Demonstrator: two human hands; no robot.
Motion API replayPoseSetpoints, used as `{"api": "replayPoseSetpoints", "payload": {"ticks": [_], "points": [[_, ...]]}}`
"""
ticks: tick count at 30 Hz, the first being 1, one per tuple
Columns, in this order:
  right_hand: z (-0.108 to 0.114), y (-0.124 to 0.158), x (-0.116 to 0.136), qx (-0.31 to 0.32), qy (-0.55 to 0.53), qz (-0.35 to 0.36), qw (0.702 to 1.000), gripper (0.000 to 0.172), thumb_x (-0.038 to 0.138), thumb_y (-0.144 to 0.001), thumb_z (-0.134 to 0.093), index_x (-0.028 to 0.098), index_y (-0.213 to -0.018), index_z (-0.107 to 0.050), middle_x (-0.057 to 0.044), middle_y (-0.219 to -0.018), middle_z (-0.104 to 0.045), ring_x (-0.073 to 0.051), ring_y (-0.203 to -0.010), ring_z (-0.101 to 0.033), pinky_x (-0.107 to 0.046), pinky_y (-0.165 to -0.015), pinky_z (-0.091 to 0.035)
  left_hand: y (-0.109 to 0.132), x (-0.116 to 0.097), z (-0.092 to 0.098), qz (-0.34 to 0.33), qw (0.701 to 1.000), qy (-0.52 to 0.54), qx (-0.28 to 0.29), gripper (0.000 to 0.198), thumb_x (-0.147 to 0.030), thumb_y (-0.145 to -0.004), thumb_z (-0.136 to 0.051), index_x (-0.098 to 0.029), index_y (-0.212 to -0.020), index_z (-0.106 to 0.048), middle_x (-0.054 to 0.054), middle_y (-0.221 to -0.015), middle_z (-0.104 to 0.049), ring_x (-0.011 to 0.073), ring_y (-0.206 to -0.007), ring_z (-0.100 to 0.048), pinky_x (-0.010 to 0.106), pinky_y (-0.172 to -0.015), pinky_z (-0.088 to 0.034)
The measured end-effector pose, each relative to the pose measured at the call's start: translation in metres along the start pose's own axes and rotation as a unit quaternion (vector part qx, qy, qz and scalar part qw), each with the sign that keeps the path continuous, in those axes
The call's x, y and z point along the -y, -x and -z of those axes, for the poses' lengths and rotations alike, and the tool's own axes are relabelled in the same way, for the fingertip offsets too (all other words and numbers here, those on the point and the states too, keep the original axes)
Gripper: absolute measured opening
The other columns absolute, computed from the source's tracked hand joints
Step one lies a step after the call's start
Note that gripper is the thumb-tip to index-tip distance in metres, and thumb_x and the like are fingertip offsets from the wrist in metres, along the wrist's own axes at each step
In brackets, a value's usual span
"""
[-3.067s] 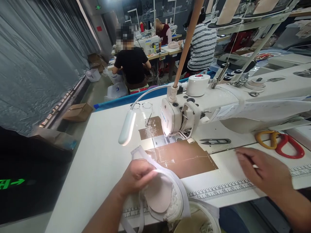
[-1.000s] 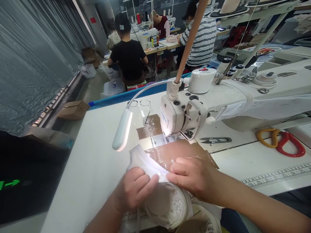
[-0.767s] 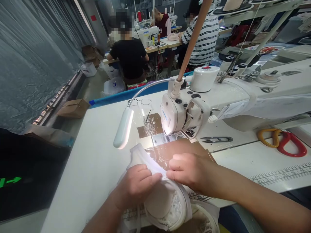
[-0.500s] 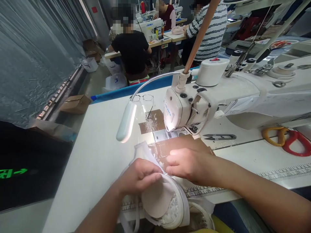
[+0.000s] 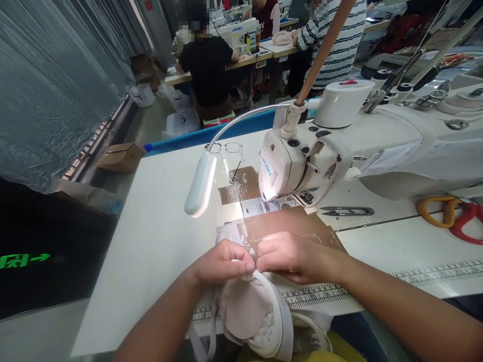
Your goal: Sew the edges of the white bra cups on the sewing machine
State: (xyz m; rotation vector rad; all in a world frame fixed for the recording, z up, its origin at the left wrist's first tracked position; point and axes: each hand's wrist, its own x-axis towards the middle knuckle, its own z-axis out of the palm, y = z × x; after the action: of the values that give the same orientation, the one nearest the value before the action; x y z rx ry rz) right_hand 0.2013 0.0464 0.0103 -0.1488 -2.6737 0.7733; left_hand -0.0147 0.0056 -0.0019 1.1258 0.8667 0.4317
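Note:
A white bra point(image 5: 277, 314) with a beige cup lining and textured lace hangs over the table's front edge, its lower part in my lap. My left hand point(image 5: 226, 261) is closed on the bra's upper edge, thumb and forefinger pinching the fabric. Close against those fingertips, my right hand point(image 5: 283, 256) is closed in a pinch at the same edge; what lies between its fingers is too small to make out. A fine loose thread point(image 5: 313, 237) shows by the right hand's knuckles. Both hands rest just in front of the sewing machine point(image 5: 281, 166), over brown tape on the table.
A lamp point(image 5: 201, 185) on a bent neck overhangs the table point(image 5: 158, 226). Eyeglasses point(image 5: 231, 148) lie behind it. Thread snips point(image 5: 347, 211) and scissors with orange and red handles point(image 5: 437, 211) lie to the right. A printed ruler point(image 5: 320, 295) runs along the front edge. Several people sit at machines beyond.
My left hand has shifted slightly up the bra's edge, and the two hands' fingertips are closer together. The view has turned a little, moving the machine rightward in the picture.

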Motion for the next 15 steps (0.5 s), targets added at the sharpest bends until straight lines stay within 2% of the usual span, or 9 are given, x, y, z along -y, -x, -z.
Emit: {"api": "replayPoseSetpoints", "payload": {"ticks": [4, 9, 15], "points": [[-0.003, 0.005, -0.008, -0.028, -0.124, -0.043, 0.991, 0.019, 0.008, -0.087, -0.044, 0.012, -0.085, -0.062, -0.003, -0.075, -0.058, -0.011, -0.072, -0.049, -0.024, -0.070, -0.041, -0.001, -0.001, -0.001, -0.005, 0.999, 0.018, -0.028, 0.028, -0.037, -0.077, -0.065, -0.010, -0.071, -0.064, 0.000, -0.061, -0.052, 0.0086, -0.057, -0.044, 0.019, -0.054, -0.034], [0.000, 0.005, -0.012, -0.089, -0.224, -0.095, 0.966, 0.021, 0.019, -0.091, -0.046, 0.010, -0.088, -0.065, -0.005, -0.077, -0.061, -0.011, -0.071, -0.054, -0.022, -0.066, -0.044, 0.002, -0.006, -0.002, -0.048, 0.996, -0.041, -0.062, 0.025, -0.035, -0.079, -0.063, -0.012, -0.089, -0.064, 0.002, -0.073, -0.056, 0.0108, -0.065, -0.047, 0.021, -0.061, -0.037], [-0.004, 0.003, -0.013, -0.111, -0.242, -0.140, 0.954, 0.028, 0.029, -0.091, -0.047, 0.010, -0.084, -0.066, -0.004, -0.075, -0.059, -0.011, -0.070, -0.053, -0.022, -0.065, -0.044, 0.003, -0.007, -0.005, -0.089, 0.987, -0.087, -0.096, 0.024, -0.036, -0.084, -0.057, -0.014, -0.091, -0.063, 0.004, -0.080, -0.058, 0.0137, -0.071, -0.050, 0.023, -0.065, -0.039]]}}
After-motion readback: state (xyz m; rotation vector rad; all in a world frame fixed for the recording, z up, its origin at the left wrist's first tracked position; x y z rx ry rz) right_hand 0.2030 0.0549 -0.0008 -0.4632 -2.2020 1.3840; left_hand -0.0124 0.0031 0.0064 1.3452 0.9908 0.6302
